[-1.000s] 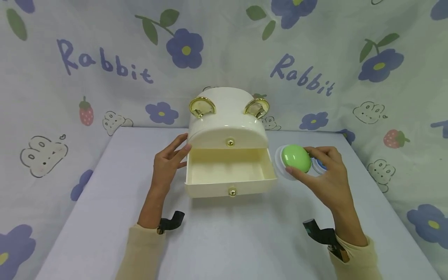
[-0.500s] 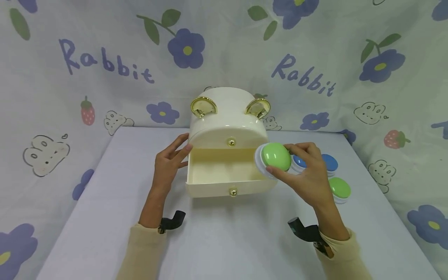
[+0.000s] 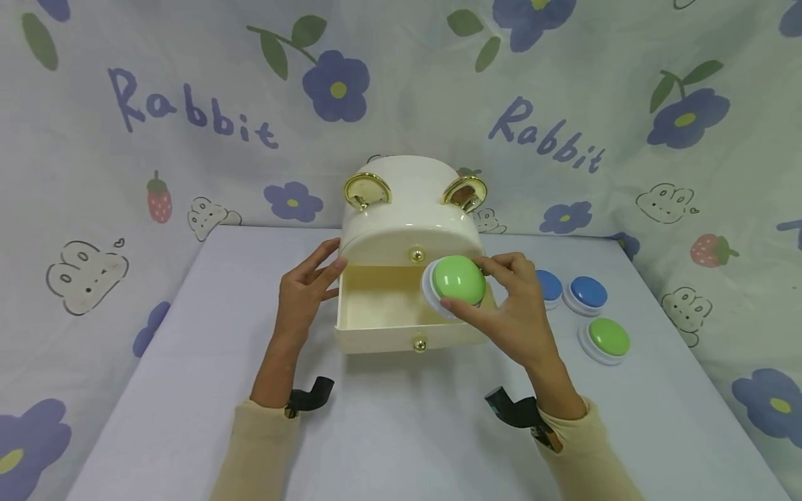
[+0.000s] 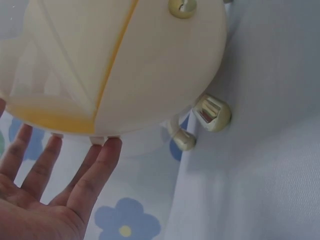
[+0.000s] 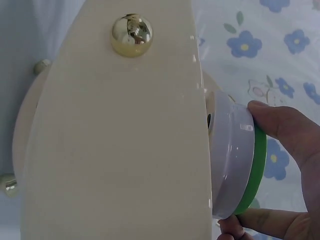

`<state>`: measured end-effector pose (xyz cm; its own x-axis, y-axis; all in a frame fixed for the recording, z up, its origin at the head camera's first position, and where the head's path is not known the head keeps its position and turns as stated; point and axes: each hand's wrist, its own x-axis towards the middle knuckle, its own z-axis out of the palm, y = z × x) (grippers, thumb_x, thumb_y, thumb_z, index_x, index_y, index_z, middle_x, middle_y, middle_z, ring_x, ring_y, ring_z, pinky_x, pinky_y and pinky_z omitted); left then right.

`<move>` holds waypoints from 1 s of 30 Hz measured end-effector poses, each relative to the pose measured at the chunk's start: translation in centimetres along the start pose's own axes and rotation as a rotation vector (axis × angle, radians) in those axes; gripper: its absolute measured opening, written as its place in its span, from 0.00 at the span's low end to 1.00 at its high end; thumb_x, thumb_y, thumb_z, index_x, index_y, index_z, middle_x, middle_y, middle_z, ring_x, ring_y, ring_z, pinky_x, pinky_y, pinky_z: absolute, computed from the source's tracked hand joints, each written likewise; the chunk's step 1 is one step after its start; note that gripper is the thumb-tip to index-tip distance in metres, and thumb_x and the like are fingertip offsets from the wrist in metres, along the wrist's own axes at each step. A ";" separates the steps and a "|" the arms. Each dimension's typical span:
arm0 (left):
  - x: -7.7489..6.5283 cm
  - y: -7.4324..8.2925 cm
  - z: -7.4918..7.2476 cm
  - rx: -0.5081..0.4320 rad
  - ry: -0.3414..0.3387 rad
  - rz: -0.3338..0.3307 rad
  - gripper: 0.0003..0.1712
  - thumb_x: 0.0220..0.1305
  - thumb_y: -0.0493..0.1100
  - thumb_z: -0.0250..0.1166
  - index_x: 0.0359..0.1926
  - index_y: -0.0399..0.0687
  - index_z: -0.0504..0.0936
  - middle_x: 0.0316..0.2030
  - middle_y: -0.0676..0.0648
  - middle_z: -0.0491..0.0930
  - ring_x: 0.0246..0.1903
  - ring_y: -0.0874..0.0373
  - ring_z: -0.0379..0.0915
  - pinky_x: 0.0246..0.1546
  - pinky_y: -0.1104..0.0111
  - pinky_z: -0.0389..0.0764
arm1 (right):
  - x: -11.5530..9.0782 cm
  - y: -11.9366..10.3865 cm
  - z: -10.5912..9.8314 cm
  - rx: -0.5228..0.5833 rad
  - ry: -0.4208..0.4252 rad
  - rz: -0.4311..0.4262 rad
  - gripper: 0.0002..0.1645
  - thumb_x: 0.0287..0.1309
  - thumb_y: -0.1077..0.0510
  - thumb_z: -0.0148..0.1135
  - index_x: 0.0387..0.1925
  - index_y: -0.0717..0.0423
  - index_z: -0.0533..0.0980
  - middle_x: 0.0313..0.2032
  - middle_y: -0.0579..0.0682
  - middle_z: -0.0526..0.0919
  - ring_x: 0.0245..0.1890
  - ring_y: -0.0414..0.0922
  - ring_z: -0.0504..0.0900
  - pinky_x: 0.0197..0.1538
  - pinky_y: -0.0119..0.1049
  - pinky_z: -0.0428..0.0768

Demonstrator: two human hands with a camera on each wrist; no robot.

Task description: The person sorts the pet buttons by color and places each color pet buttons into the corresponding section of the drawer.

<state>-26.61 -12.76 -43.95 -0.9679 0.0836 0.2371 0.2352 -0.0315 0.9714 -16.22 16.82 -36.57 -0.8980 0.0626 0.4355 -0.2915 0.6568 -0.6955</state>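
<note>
In the head view, my right hand (image 3: 515, 306) pinches a round green push button with a white base (image 3: 459, 280) by its edges. That button is over the right side of the pulled-out lower drawer (image 3: 379, 339). In the right wrist view, the white base (image 5: 232, 155) is just behind the top edge of the drawer front. The drawer belongs to a cream box (image 3: 404, 195) with two gold-rimmed ears. My left hand (image 3: 301, 296) rests against the box's left side; its fairly straight fingers touch the wall in the left wrist view.
Two blue push buttons, one (image 3: 589, 292) in plain view and one (image 3: 548, 287) partly behind my right hand, sit on the white table to the right. Another green push button (image 3: 608, 339) lies nearer. A printed curtain (image 3: 401, 83) hangs behind the box.
My right hand has carried the green push button leftward, from beside the box to over the drawer. The other buttons have come into view. My left hand has stayed at the box's side.
</note>
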 end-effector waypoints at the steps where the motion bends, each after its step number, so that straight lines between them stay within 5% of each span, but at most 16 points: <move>1: 0.0 0.0 0.0 0.000 0.000 0.000 0.28 0.68 0.54 0.68 0.68 0.61 0.76 0.68 0.56 0.71 0.56 0.54 0.78 0.45 0.63 0.88 | 0.1 -0.1 0.2 0.004 -0.004 -0.002 0.42 0.37 0.48 0.86 0.57 0.58 0.81 0.48 0.53 0.70 0.55 0.49 0.65 0.52 0.47 0.70; 14: 0.1 0.0 0.0 -0.001 -0.002 0.000 0.28 0.68 0.54 0.67 0.68 0.60 0.76 0.68 0.56 0.71 0.57 0.54 0.78 0.44 0.65 0.87 | 0.1 -1.5 2.6 0.014 -0.049 -0.006 0.42 0.37 0.46 0.86 0.56 0.56 0.82 0.50 0.52 0.70 0.57 0.50 0.64 0.52 0.49 0.71; 22: 0.0 0.0 0.0 0.010 0.001 -0.008 0.29 0.68 0.54 0.67 0.68 0.60 0.76 0.68 0.56 0.71 0.57 0.54 0.77 0.45 0.66 0.87 | 0.0 -2.2 4.0 -0.025 -0.056 -0.073 0.42 0.36 0.44 0.86 0.56 0.54 0.82 0.49 0.50 0.71 0.55 0.49 0.64 0.50 0.46 0.62; 30: 0.0 0.2 0.1 0.004 0.003 -0.003 0.29 0.68 0.54 0.67 0.68 0.60 0.76 0.68 0.56 0.71 0.57 0.54 0.77 0.44 0.66 0.87 | 0.1 -2.7 5.2 -0.062 -0.058 -0.137 0.45 0.36 0.43 0.86 0.58 0.54 0.81 0.47 0.49 0.70 0.55 0.48 0.65 0.52 0.45 0.64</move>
<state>-26.55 -12.70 -43.79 -0.9689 0.0812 0.2337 0.2323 -0.0274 0.9723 -17.23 11.18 -37.61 -0.8691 -0.0728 0.4892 -0.3933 0.7014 -0.5944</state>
